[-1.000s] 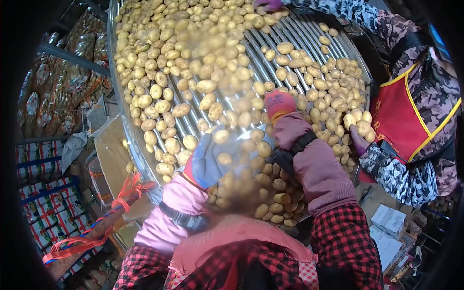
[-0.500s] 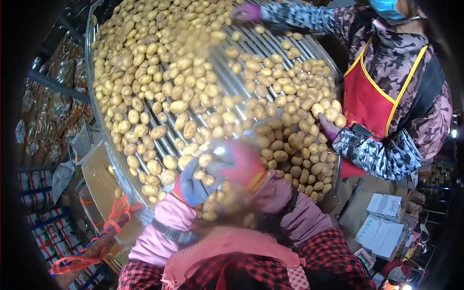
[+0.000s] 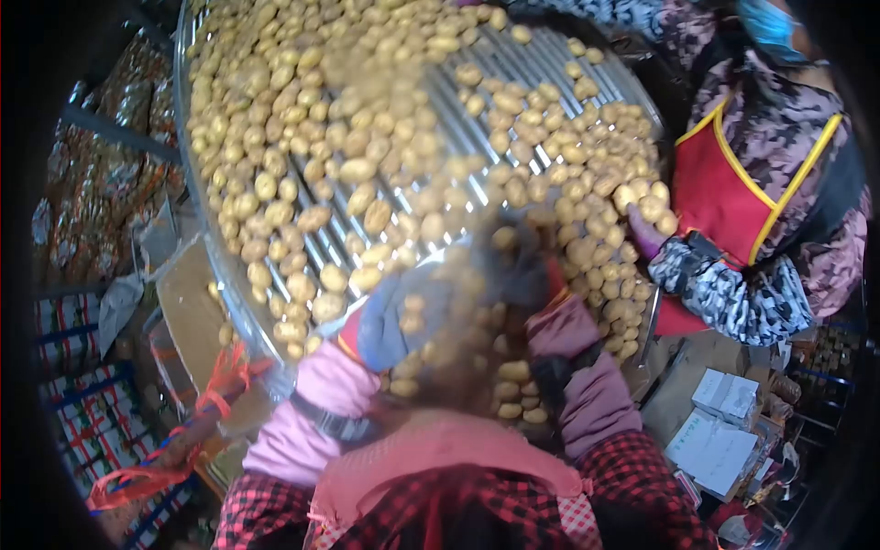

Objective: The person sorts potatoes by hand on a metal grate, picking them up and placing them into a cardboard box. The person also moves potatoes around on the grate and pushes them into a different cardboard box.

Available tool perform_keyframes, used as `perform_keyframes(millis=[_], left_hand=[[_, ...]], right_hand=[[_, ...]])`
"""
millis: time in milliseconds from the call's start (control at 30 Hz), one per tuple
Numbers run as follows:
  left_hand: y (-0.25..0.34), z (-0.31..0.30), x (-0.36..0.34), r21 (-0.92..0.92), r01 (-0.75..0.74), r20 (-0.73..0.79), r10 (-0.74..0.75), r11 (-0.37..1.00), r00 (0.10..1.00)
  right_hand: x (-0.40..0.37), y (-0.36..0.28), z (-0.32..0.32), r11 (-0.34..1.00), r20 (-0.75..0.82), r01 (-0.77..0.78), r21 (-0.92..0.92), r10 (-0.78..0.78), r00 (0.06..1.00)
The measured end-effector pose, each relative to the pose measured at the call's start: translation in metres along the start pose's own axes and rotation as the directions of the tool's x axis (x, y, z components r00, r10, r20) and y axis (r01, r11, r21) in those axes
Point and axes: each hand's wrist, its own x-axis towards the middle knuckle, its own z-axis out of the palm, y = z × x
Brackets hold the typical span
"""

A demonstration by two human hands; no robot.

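Many yellow potatoes (image 3: 302,137) cover a slanted metal roller table (image 3: 477,78). My left hand (image 3: 390,321), in a blue-grey glove, lies at the table's near edge with blurred potatoes tumbling over it. My right hand (image 3: 548,280), in a red glove, is beside it to the right, mostly hidden by blurred potatoes. Both arms wear pink sleeves over red plaid. Whether either hand grips anything is lost in the blur.
A co-worker in a red apron (image 3: 715,192) stands at the right, one purple-gloved hand (image 3: 644,231) on potatoes at the table's edge. An orange net bag (image 3: 183,440) hangs below left. White boxes (image 3: 724,394) lie lower right. Filled sacks (image 3: 92,211) are stacked on the left.
My right hand has drawn back from the middle of the table to the near edge beside my left hand. Potatoes keep rolling down toward me.
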Motion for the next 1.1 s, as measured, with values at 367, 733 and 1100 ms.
perform_keyframes(millis=[367,733,1100], left_hand=[[0.003,-0.007,0.0,-0.149,-0.002,-0.092,-0.012,0.989,0.996],[0.018,0.006,0.001,-0.651,0.222,-0.017,-0.307,0.726,0.952],[0.021,0.012,0.003,-0.006,0.229,-0.201,-0.225,0.973,0.953]], right_hand=[[0.001,-0.031,0.04,0.914,0.143,-0.221,0.339,0.182,0.973],[-0.008,-0.041,0.066,0.945,0.033,-0.305,-0.117,0.31,0.95],[-0.004,-0.06,0.103,0.914,0.352,0.053,-0.402,0.101,0.931]])
